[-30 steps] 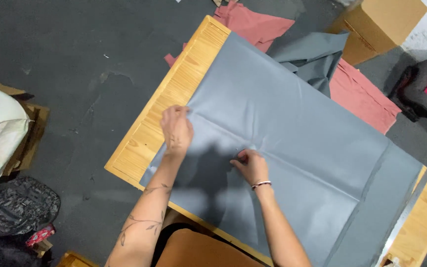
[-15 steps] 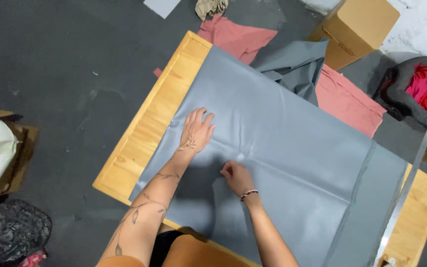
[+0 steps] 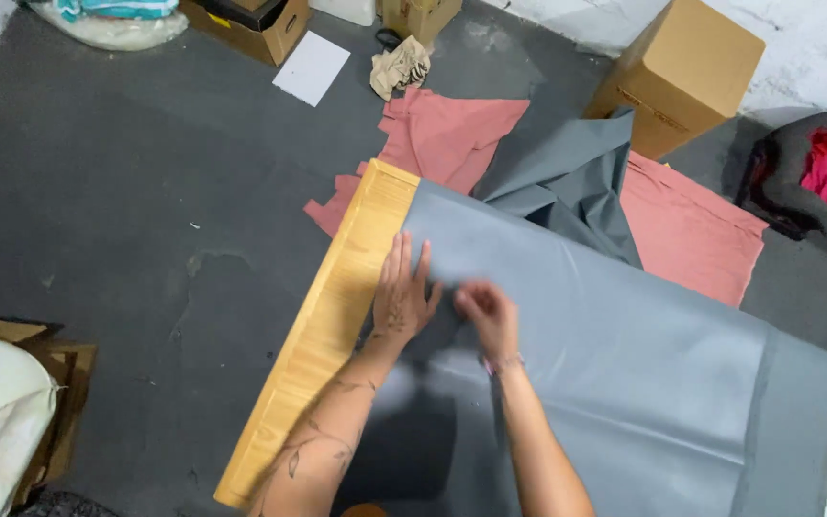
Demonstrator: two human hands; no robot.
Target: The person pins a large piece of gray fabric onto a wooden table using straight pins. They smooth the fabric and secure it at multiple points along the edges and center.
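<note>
A grey sheet [image 3: 624,354] lies spread over a wooden table [image 3: 337,325], with pink cloth [image 3: 691,230] on the floor beyond. The left hand [image 3: 401,297] presses flat on the sheet, fingers open. The right hand [image 3: 486,311] is blurred just beside it, perhaps pinching the sheet; I cannot tell.

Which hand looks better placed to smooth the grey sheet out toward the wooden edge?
Probably the left hand: it lies flat, fingers spread, on the grey sheet right beside the bare strip of wooden board. The right hand sits further in on the sheet, blurred, fingers curled.
</note>
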